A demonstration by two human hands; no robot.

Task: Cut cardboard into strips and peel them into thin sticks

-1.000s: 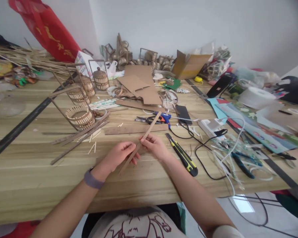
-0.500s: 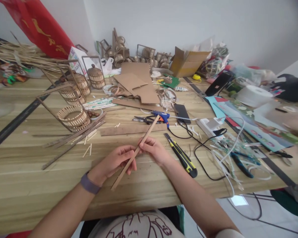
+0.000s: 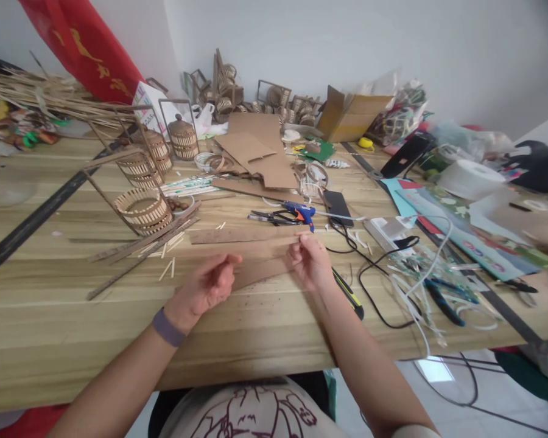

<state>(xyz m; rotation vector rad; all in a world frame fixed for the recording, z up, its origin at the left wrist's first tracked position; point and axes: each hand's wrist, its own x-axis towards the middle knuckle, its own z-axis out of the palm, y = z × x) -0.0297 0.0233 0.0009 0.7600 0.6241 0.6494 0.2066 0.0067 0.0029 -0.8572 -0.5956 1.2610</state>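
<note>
My left hand is closed, its thumb and index finger pressed together. My right hand pinches with its fingertips raised, to the right of it. A thin brown cardboard strip shows between the two hands, smeared by motion and partly hidden by the fingers. Beyond the hands, a wider cardboard strip lies flat on the table. A blue glue gun rests just behind that, beside black-handled pliers. A yellow-and-black utility knife lies partly covered by my right forearm.
Slatted round baskets with tall handles stand at left, near loose strips and small pale sticks. Cardboard sheets and an open box lie toward the wall. At right are a phone, a power strip and tangled cables.
The strip has turned from a steep slant to nearly level. My hands have moved apart, the right one to the right and the left one slightly left. The view has shifted a little.
</note>
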